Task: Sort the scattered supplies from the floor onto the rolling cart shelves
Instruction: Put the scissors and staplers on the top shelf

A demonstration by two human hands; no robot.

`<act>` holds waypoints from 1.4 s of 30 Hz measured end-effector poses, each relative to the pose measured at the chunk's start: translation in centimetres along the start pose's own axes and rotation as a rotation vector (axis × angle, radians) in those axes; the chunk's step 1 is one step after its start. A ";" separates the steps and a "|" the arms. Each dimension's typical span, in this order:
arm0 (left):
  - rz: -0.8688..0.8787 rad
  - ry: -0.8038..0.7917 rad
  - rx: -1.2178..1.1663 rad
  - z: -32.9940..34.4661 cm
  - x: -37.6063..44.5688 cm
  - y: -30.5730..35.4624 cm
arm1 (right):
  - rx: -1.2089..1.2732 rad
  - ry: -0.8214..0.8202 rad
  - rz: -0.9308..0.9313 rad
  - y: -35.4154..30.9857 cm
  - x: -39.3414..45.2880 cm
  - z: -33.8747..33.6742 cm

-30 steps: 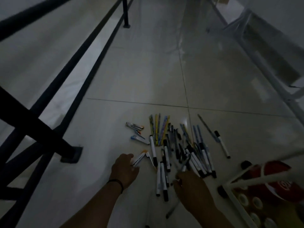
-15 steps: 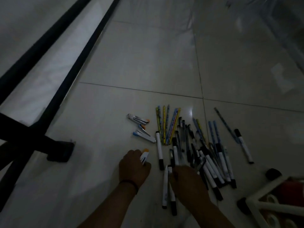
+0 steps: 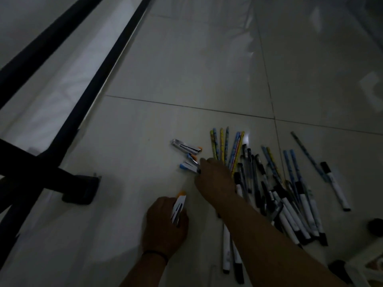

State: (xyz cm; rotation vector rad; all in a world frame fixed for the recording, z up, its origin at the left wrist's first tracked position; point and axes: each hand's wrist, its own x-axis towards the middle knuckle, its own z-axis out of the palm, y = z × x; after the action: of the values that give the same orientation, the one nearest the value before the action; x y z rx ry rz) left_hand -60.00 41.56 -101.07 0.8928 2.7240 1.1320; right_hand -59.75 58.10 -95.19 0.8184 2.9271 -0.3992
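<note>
Metal-bright, light and stiff, one stapler [image 3: 178, 209] sits gripped in the left hand [image 3: 163, 226] while the right hand [image 3: 215, 179] pinches another [image 3: 189, 165] at twelve o'clock.

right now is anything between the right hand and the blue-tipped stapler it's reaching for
Nothing visible. The right hand has its fingertips at the near end of the blue-tipped stapler on the floor; whether they touch is unclear. The pencils lie off to its right.

Left hand [image 3: 165, 226] low near the floor, fingers curled round a small orange-tipped stapler [image 3: 178, 208], dark band at the wrist, right forearm stretched across in front of it, right hand [image 3: 215, 179] palm down, fingertips touching a blue-tipped stapler [image 3: 189, 166]
</note>
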 end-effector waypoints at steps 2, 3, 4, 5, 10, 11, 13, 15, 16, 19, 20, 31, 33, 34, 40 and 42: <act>-0.001 -0.013 0.000 0.0 0.0 -0.1 | -0.061 0.038 0.014 -0.4 -0.1 0.5; 0.010 -0.015 0.001 0.0 0.1 -0.1 | -0.073 0.068 0.001 -0.4 -0.2 0.9; 0.021 -0.018 0.005 0.0 0.1 -0.2 | -0.039 0.057 0.006 -0.3 -0.4 1.4; 0.028 -0.019 0.010 0.0 0.1 -0.2 | -0.004 0.047 0.007 -0.2 -0.9 1.6; 0.050 -0.030 0.013 -0.6 0.2 -0.2 | 0.167 -0.045 0.102 -0.1 -5.1 -1.5; 0.052 -0.047 0.020 -1.0 0.3 -0.1 | 0.193 -0.069 0.119 0.4 -6.3 -2.7; 0.010 -0.121 0.050 -1.7 0.6 0.1 | 0.242 -0.132 0.167 1.2 -9.1 -5.7; -0.107 -0.254 0.128 -2.5 1.6 1.2 | 0.316 -0.197 0.205 2.1 -12.1 -8.9; -0.180 -0.320 0.164 -2.8 2.0 2.2 | 0.333 -0.231 0.212 2.6 -13.5 -10.2; -0.330 -0.374 0.084 -3.5 1.7 5.9 | 0.386 -0.245 0.254 4.0 -17.7 -13.0; -0.355 -0.375 0.009 -3.9 1.1 7.5 | 0.409 -0.240 0.267 4.4 -19.1 -13.6; -0.228 -0.585 -0.274 -10.8 -6.0 29.2 | 0.220 0.078 0.242 6.7 -34.3 -23.7; -0.127 -0.587 -0.284 -13.0 -7.3 33.0 | 0.176 0.165 0.218 6.7 -37.4 -27.0; -0.072 -0.588 -0.302 -14.1 -7.9 34.9 | 0.168 0.213 0.209 6.6 -38.9 -28.6; 0.181 -0.469 -0.436 -19.5 -11.4 44.2 | 0.222 0.401 0.189 5.3 -47.5 -40.1; 0.249 -0.438 -0.469 -20.9 -12.1 46.9 | 0.170 0.475 0.181 5.4 -49.8 -44.2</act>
State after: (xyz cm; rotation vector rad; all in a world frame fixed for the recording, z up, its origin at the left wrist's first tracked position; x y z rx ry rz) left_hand -32.50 48.34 -56.53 1.2387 1.9315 1.3420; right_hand -14.54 49.59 -46.73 1.3595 3.2295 -0.5044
